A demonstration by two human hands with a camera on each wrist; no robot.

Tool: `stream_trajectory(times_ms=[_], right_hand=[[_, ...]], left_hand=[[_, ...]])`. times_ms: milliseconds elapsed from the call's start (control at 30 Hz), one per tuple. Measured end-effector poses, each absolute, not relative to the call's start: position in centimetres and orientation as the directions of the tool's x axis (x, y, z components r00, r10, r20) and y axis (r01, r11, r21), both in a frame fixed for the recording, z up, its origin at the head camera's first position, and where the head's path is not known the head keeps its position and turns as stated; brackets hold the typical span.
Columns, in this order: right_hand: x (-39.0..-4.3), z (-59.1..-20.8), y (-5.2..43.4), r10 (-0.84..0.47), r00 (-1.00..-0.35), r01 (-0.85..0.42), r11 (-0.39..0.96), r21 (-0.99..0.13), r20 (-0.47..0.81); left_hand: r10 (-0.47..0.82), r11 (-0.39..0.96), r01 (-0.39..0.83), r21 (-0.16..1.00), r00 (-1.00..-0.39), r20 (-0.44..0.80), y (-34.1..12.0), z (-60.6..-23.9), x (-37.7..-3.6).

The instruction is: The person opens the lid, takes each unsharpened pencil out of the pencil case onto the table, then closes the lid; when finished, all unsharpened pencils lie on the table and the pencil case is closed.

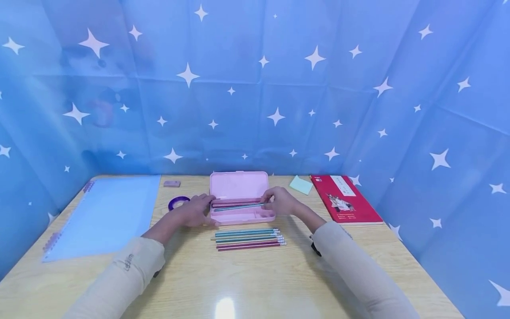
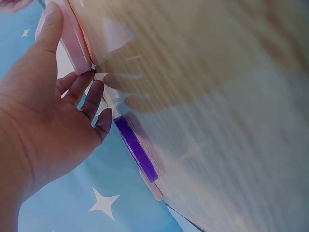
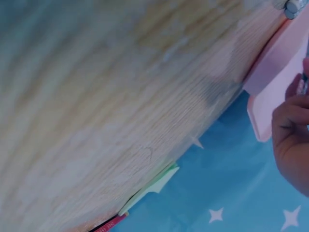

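Note:
An open pink pencil case point(image 1: 243, 217) lies at the middle of the wooden table, lid point(image 1: 239, 184) folded back. My left hand point(image 1: 198, 210) rests against the case's left end; in the left wrist view the left hand point(image 2: 53, 121) has its thumb pressed along the case point(image 2: 72, 38) and its fingers loose. My right hand point(image 1: 275, 200) pinches the right end of a teal pencil point(image 1: 237, 206) that lies slanted over the case tray. In the right wrist view the right hand point(image 3: 292, 130) curls beside the case point(image 3: 277, 67). Several teal and magenta pencils point(image 1: 249, 238) lie in a row just in front.
A purple tape ring point(image 1: 178, 202) and a small eraser point(image 1: 171, 183) sit left of the case. A light blue binder sheet point(image 1: 105, 212) covers the left side. Green sticky notes point(image 1: 301, 184) and a red book point(image 1: 344, 197) lie at the right. Blue starred cloth walls the table.

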State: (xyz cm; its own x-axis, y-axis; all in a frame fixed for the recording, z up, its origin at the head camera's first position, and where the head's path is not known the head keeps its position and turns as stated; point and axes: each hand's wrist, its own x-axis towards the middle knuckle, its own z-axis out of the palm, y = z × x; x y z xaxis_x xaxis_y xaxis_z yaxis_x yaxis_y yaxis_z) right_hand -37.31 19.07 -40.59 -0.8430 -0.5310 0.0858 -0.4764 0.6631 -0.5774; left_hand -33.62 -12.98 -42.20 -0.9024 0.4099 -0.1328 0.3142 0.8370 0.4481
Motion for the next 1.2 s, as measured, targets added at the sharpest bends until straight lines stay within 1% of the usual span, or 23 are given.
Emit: stream_trajectory(times_ms=[233, 533, 933, 1200], right_hand=[[-36.6, -40.3, 18.7, -0.481, -0.862, -0.454, 0.592, -0.665, 0.161], [-35.4, -39.4, 17.6, -0.427, -0.889, -0.397, 0.542, -0.741, 0.164], [-33.9, -38.9, 17.6, -0.317, -0.925, -0.359, 0.548, -0.755, 0.209], [-32.7, -38.0, 17.9, -0.314, -0.91, -0.399, 0.495, -0.772, 0.269]], left_hand=[[0.408, 0.837, 0.31, 0.451, -0.903, -0.136, -12.9, -42.2, -33.6], [0.417, 0.834, 0.326, 0.446, -0.901, -0.121, -12.8, -42.0, -33.7], [0.41, 0.831, 0.314, 0.459, -0.904, -0.124, -12.7, -42.2, -33.3], [0.403, 0.832, 0.308, 0.461, -0.907, -0.121, -12.9, -42.4, -33.4]])
